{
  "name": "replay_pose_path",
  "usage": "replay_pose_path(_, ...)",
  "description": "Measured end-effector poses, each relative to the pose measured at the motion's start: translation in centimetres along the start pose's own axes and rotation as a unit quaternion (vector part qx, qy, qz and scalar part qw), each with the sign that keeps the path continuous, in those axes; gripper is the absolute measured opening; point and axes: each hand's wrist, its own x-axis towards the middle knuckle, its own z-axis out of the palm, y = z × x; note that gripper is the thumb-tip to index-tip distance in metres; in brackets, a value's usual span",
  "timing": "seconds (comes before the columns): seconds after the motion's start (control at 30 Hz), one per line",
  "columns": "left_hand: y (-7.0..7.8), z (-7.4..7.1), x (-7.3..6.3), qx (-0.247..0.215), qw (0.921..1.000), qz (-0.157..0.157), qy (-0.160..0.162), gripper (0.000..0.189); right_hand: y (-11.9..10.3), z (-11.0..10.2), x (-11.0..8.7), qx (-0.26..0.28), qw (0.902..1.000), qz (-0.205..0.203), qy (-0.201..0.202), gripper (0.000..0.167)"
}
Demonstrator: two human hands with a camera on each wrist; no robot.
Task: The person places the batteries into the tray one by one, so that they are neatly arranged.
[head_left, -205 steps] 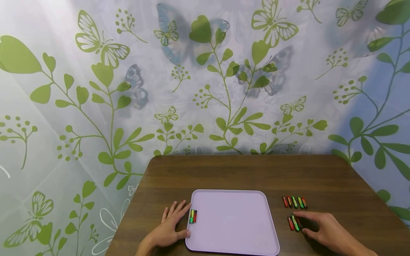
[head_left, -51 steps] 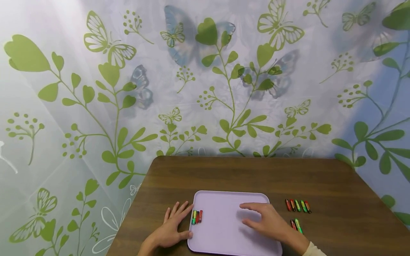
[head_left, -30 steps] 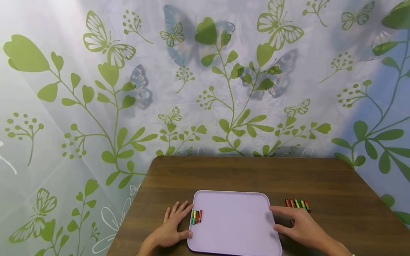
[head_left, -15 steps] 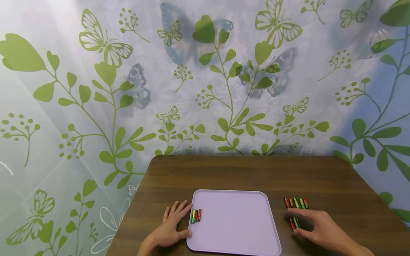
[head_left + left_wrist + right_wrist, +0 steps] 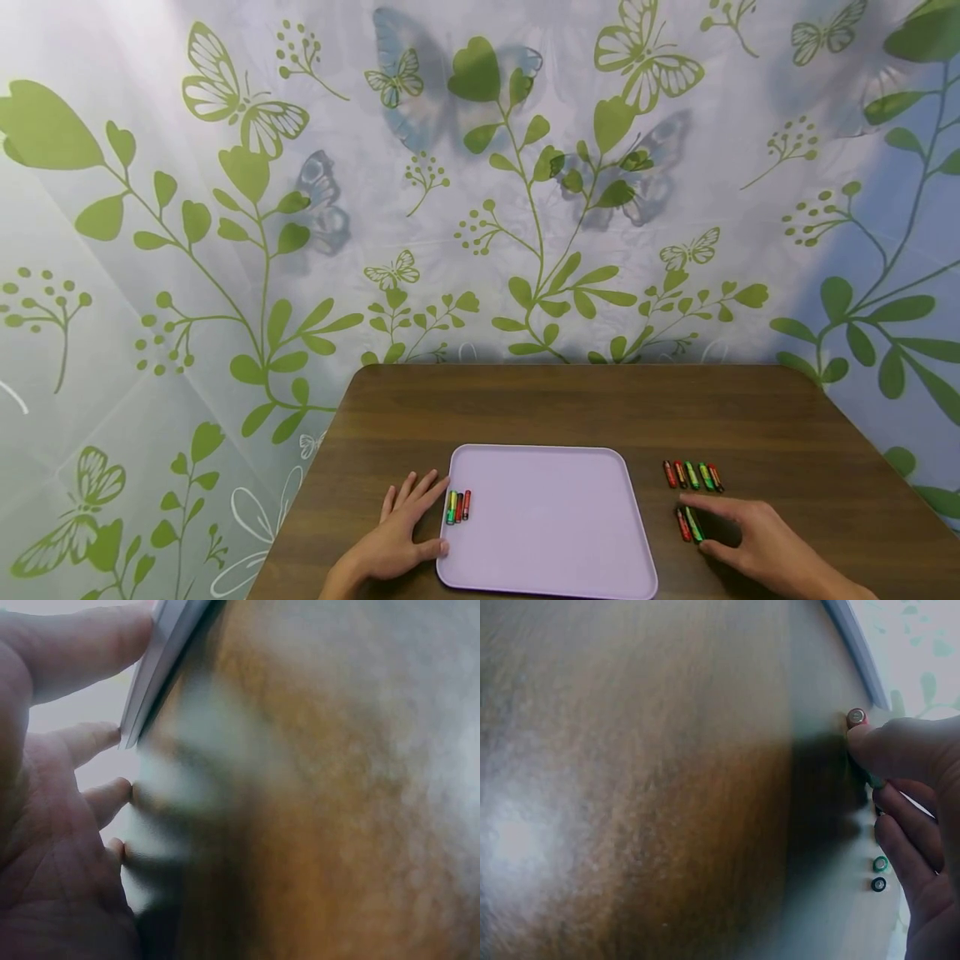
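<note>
A lilac tray (image 5: 551, 525) lies on the table. Three batteries stand side by side along its left rim: a yellow-green battery (image 5: 452, 507), a dark red battery (image 5: 459, 508) and a red battery (image 5: 467, 505). My left hand (image 5: 393, 533) rests at the tray's left edge, fingers spread, thumb and forefinger touching the rim. Right of the tray, a short near row holds a red battery (image 5: 683, 525) and a green battery (image 5: 693, 525). My right hand (image 5: 757, 537) pinches the green battery end to end between forefinger and thumb (image 5: 900, 746); the thumb partly hides it in the right wrist view.
Behind the near row lies a far row of several red and green batteries (image 5: 692, 475). The brown wooden table (image 5: 570, 404) reaches back to a curtain (image 5: 480, 208) printed with leaves and butterflies.
A battery from the near row now lies in the tray, the third there. My right hand has gone from above the tray rightward to the near row. The left hand has stayed put.
</note>
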Motion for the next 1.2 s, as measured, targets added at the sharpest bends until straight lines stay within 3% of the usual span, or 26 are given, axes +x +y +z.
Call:
replay_pose_path(0.37, 0.0, 0.1, 0.1, 0.001, 1.0000, -0.001, 0.001, 0.094, 0.2, 0.4, 0.0, -0.011, 0.9995, -0.022, 0.021, 0.072)
replay_pose_path(0.63, 0.1, 0.1, 0.1, -0.002, 1.0000, 0.000, 0.001, 0.094, -0.1, -0.3, 0.4, -0.007, 0.9999, -0.005, 0.010, 0.066)
replay_pose_path(0.9, 0.1, 0.0, 0.1, -0.002, 1.0000, -0.003, -0.001, 0.094, -1.1, -1.5, 2.5, -0.011, 0.9997, -0.012, 0.018, 0.069)
replay_pose_path(1.07, 0.2, 0.0, 0.1, 0.002, 1.0000, -0.003, 0.000, 0.094, -2.1, -0.9, 4.1, -0.013, 0.9986, -0.028, 0.042, 0.073)
replay_pose_path(1.2, 0.2, 0.0, 0.1, 0.000, 1.0000, -0.003, -0.001, 0.094, -3.3, -0.1, 5.6, 0.013, 0.9990, -0.021, 0.036, 0.066)
